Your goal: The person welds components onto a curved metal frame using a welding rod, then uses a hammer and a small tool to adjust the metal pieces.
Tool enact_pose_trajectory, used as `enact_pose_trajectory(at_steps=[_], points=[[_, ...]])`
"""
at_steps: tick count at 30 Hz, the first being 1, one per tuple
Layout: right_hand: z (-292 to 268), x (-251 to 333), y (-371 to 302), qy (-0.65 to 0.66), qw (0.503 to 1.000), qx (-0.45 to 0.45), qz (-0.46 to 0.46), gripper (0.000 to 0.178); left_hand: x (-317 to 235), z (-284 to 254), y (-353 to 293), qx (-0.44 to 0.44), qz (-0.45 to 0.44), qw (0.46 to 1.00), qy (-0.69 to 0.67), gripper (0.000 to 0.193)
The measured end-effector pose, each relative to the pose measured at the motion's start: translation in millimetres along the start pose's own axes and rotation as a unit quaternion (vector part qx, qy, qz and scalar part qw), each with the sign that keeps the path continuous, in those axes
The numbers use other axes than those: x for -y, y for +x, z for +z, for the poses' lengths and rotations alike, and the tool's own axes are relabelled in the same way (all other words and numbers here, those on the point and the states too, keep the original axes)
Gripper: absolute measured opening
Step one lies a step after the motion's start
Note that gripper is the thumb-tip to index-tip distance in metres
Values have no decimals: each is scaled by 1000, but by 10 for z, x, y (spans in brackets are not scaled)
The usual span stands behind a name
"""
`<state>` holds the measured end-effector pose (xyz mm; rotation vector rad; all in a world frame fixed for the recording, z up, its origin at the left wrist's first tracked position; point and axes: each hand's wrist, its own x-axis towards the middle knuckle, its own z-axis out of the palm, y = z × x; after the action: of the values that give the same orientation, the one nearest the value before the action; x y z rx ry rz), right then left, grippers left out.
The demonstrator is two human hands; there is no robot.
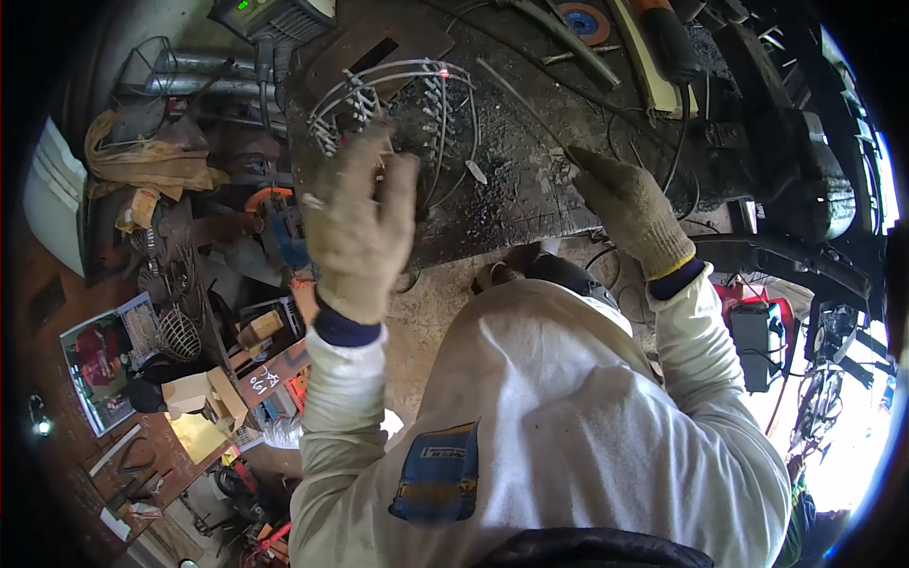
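Note:
Both hands wear tan work gloves. My left hand is over the near left side of a curved metal wire frame, its fingers apart and slightly blurred. The frame has bent rods forming an arc, with ridged, twisted-looking bars between them. A small red-hot spot glows on its upper arc. My right hand is closed on one end of a thin metal rod, which slants up and left toward the frame. Whether the left glove touches the frame is hidden.
The dark workbench is strewn with grit. A grinding disc and an orange-and-black power tool lie at the back. A machine with a lit green display stands far left. Cables loop on the right; a cardboard box sits lower left.

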<state>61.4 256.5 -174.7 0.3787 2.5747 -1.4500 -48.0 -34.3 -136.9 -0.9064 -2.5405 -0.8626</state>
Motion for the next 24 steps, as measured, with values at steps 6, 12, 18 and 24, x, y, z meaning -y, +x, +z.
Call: enact_pose_trajectory(at_steps=[6,12,18,24], points=[[-159,49,212,-69,995,66,-16,43,452,26,391,5,-33,978,205,45],[-217,-14,416,-74,991,89,-60,41,539,198,544,81,-70,977,182,57],[-195,165,529,-66,992,94,-54,40,654,251,544,97,-36,975,197,58],[-43,224,431,-21,997,80,-2,39,651,272,543,101,-21,972,213,57]])
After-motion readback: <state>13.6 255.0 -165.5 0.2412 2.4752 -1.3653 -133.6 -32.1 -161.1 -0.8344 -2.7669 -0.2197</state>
